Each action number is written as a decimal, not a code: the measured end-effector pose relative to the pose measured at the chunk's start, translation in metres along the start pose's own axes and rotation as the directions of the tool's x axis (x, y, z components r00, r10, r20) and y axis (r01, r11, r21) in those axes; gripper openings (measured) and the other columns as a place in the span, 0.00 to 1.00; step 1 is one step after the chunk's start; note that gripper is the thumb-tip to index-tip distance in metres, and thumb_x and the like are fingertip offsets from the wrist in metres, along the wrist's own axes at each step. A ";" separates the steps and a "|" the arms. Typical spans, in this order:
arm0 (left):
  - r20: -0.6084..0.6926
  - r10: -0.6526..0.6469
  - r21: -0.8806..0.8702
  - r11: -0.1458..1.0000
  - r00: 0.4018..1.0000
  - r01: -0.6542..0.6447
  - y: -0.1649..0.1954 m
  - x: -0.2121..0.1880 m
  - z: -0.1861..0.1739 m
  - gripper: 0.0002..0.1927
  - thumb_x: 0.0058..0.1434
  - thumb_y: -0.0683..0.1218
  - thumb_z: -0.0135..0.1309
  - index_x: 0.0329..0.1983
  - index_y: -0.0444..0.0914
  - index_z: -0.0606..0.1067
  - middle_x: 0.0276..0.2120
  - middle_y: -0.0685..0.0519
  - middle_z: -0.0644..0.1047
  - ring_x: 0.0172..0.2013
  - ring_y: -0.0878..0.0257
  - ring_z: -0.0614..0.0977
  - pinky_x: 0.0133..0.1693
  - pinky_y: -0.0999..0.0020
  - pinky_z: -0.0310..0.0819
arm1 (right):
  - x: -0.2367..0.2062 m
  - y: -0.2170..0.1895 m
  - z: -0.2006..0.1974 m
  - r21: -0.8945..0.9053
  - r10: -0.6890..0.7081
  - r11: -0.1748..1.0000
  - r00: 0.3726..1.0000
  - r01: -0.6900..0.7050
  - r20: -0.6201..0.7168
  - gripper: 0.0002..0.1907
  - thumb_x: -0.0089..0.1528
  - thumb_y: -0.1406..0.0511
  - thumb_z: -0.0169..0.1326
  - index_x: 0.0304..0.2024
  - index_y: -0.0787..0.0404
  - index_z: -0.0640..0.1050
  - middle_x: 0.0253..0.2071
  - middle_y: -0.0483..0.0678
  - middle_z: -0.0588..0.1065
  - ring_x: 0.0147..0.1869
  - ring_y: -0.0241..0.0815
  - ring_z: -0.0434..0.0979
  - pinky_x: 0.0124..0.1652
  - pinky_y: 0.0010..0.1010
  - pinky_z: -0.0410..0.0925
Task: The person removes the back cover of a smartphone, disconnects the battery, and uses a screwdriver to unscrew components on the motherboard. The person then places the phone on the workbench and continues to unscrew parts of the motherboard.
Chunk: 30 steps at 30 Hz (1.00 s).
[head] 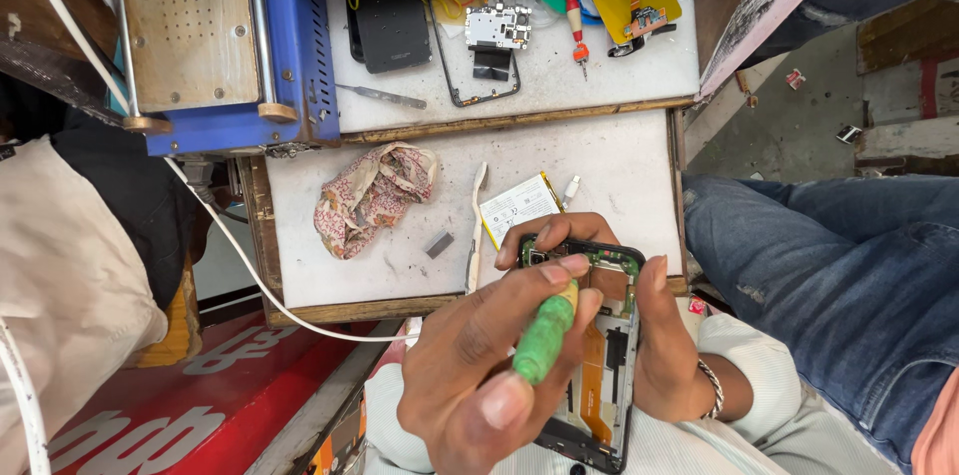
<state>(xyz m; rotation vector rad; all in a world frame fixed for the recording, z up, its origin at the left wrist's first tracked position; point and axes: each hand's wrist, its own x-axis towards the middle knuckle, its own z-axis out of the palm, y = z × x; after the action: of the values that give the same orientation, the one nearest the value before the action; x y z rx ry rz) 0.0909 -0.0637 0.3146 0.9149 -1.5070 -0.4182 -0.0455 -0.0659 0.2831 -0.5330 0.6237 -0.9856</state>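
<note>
- Your left hand (489,360), low in the centre of the frame, has its fingers wrapped tight around a green-handled screwdriver (544,338), the thumb pressed along the handle's near end.
- The tool's pale upper end points up at the top of an opened black smartphone with an exposed green circuit board (599,355), which sits lower centre, over your lap.
- Your right hand (664,345) clamps that phone: fingertips curl over its top left corner, and the thumb lies along its right edge. A metal bracelet (710,387) circles the wrist.
- Just above the phone, on the white worktop (619,155), lie a white rectangular battery with a yellow edge (518,206) and a white toothbrush (477,225).
- Left of those sits a crumpled floral cloth (372,195).
- At upper centre rests a bare black phone frame with a small circuit board (484,30); a red-handled screwdriver (572,5) lies to its right.
</note>
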 end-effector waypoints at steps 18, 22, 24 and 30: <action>-0.085 -0.018 -0.075 0.997 0.996 0.012 0.005 0.006 0.009 0.47 0.59 0.27 0.62 0.76 0.47 0.57 0.46 0.38 0.77 0.42 0.46 0.89 0.42 0.59 0.90 | -0.009 -0.010 0.002 0.063 0.028 0.998 1.000 -0.027 -0.008 0.40 0.68 0.37 0.38 0.58 0.66 0.61 0.59 0.64 0.63 0.63 0.53 0.68 0.63 0.48 0.65; 0.019 -0.047 -0.051 0.998 0.999 0.047 0.010 0.010 0.001 0.45 0.61 0.27 0.64 0.76 0.47 0.59 0.49 0.39 0.78 0.45 0.48 0.89 0.41 0.65 0.89 | -0.011 -0.011 0.002 0.057 0.021 0.998 1.000 -0.020 -0.017 0.40 0.67 0.37 0.38 0.59 0.66 0.61 0.59 0.64 0.63 0.63 0.52 0.68 0.63 0.48 0.65; -0.005 -0.068 -0.055 0.996 0.998 0.067 0.012 0.008 0.003 0.43 0.60 0.28 0.66 0.73 0.47 0.61 0.49 0.39 0.78 0.44 0.49 0.89 0.40 0.66 0.89 | -0.012 -0.011 0.002 0.048 0.016 0.999 1.000 -0.015 -0.018 0.40 0.68 0.37 0.38 0.59 0.66 0.61 0.59 0.65 0.63 0.63 0.52 0.68 0.63 0.48 0.65; -0.009 -0.100 -0.022 0.995 0.995 0.100 0.009 -0.001 0.004 0.43 0.56 0.27 0.68 0.67 0.47 0.62 0.46 0.39 0.80 0.39 0.54 0.90 0.38 0.70 0.86 | -0.012 -0.010 0.002 0.094 0.024 0.995 1.000 -0.023 -0.004 0.40 0.68 0.38 0.37 0.59 0.66 0.60 0.59 0.64 0.62 0.63 0.52 0.67 0.63 0.47 0.64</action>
<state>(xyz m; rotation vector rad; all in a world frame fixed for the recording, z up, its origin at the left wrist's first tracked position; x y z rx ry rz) 0.0846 -0.0583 0.3200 0.9765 -1.4488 -0.5012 -0.0546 -0.0590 0.2942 -0.4393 0.5838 -0.9892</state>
